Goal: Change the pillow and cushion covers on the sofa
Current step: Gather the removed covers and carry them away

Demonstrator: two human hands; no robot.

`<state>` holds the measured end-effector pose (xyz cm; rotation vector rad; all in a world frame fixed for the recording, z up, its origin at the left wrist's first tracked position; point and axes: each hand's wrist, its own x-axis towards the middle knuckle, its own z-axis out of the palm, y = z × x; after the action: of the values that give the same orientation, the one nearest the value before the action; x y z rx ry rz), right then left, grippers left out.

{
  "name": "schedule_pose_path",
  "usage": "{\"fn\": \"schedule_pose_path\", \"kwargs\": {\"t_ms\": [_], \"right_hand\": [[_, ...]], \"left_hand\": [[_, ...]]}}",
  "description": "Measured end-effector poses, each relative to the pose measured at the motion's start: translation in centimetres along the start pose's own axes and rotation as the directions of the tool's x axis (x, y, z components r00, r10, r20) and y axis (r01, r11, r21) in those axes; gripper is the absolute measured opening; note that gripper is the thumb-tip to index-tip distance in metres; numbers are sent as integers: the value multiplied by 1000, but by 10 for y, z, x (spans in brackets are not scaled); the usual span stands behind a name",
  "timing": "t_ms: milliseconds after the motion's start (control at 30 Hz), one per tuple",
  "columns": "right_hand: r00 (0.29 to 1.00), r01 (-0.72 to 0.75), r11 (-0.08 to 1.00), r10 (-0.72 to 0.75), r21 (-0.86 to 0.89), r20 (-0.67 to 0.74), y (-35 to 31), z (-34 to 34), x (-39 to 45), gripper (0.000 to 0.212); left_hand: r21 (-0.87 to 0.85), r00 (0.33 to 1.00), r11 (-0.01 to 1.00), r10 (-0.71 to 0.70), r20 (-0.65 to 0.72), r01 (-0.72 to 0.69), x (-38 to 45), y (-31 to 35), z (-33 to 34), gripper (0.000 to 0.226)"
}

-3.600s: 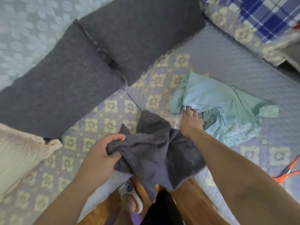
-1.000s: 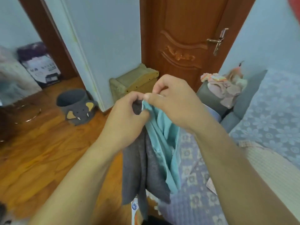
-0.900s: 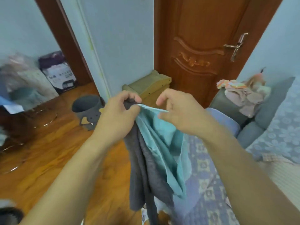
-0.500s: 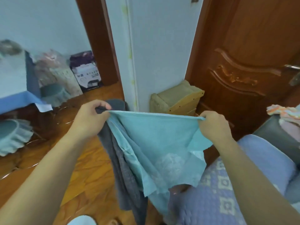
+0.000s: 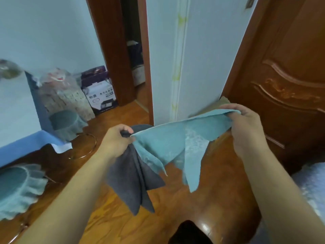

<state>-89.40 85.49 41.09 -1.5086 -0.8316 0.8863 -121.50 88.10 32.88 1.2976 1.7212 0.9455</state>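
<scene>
Your left hand (image 5: 117, 141) grips one end of the teal cushion cover (image 5: 168, 147) bunched together with the grey cover (image 5: 133, 176), which hangs limp over the wooden floor (image 5: 109, 221). Your right hand (image 5: 246, 127) pinches the teal cover's other end, stretching its top edge. Both are light, soft and floppy; hold them by the hems or corners. The carved door (image 5: 288, 81) stands beyond.

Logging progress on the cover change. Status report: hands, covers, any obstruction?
Left hand grips grey cover and one teal corner. Right hand pinches teal cover, stretched between hands. Nothing blocking.
</scene>
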Motion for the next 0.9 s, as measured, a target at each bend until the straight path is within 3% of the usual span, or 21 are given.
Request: {"fn": "schedule_pose_path", "kwargs": {"t_ms": [100, 233, 367, 467, 700, 900], "right_hand": [[998, 24, 996, -29, 85, 58, -13, 57, 17, 30], [969, 68, 987, -99, 143, 226, -14, 141, 51, 30], [900, 132, 991, -114, -13, 420, -18, 232, 99, 32], [867, 178, 982, -127, -61, 482, -28, 293, 127, 34], [949, 38, 982, -93, 185, 302, -74, 368, 172, 26], [994, 98, 941, -107, 323, 10, -75, 429, 193, 26]], "left_hand": [[27, 1000, 999, -29, -12, 30, 57, -18, -40, 18], [10, 979, 997, -75, -187, 78, 137, -33, -83, 21], [-17, 952, 998, -69, -298, 67, 203, -23, -116, 24], [-2, 947, 1000, -29, -319, 30, 244, -7, -143, 28], [-17, 948, 992, 117, -297, -128, 348, 29, -179, 21], [-41, 962, 979, 187, -201, -199, 461, 18, -213, 26]]}}
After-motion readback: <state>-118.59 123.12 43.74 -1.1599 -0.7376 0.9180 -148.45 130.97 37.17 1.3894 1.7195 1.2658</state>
